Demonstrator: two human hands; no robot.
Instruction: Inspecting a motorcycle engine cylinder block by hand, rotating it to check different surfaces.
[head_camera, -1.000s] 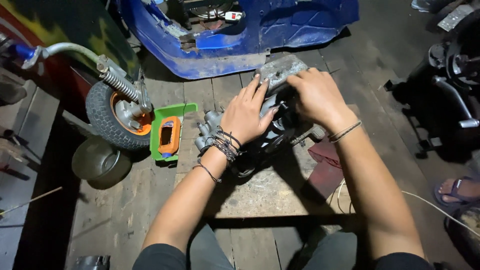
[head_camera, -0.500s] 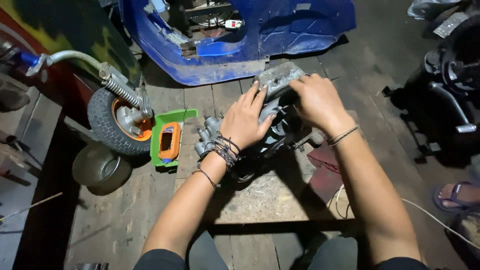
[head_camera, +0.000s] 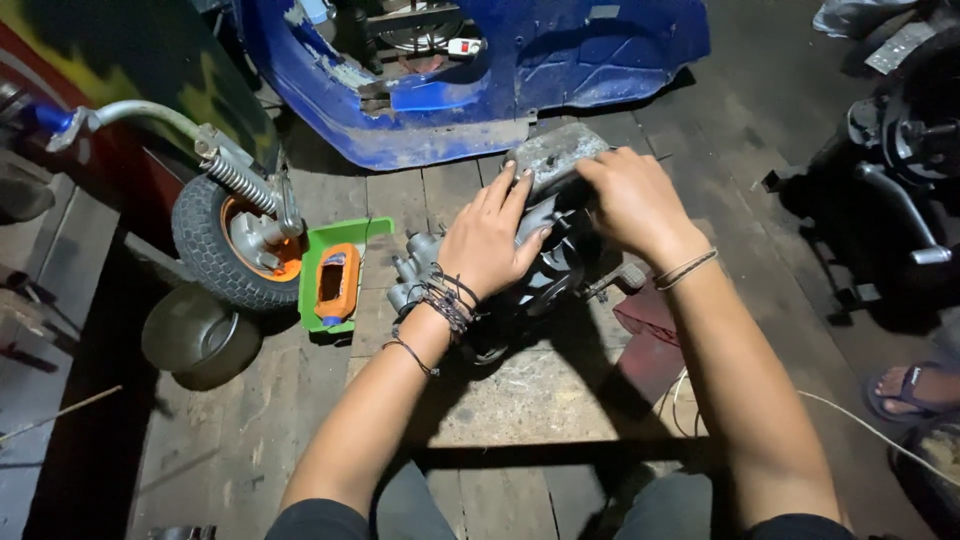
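Note:
A grey metal engine block (head_camera: 552, 160) lies on a wooden floor, dark with grease at its lower part. My left hand (head_camera: 490, 240) rests flat on its middle, fingers spread, with bead bracelets on the wrist. My right hand (head_camera: 630, 200) lies over its right side, fingers curled onto the casing near the top. Both hands cover much of the engine, and a cluster of grey cylinders (head_camera: 410, 265) sticks out at its left end.
A blue scooter body (head_camera: 480, 70) stands just behind. At left are a small wheel with orange rim (head_camera: 235, 245), a green tray (head_camera: 345, 240) holding an orange bottle (head_camera: 337, 282), and a round metal bowl (head_camera: 195, 335). A dark machine (head_camera: 900, 180) and a sandalled foot (head_camera: 915, 390) are at right.
The view has shifted slightly; both hands stay on the engine, with my left fingers stretched a little farther up the casing.

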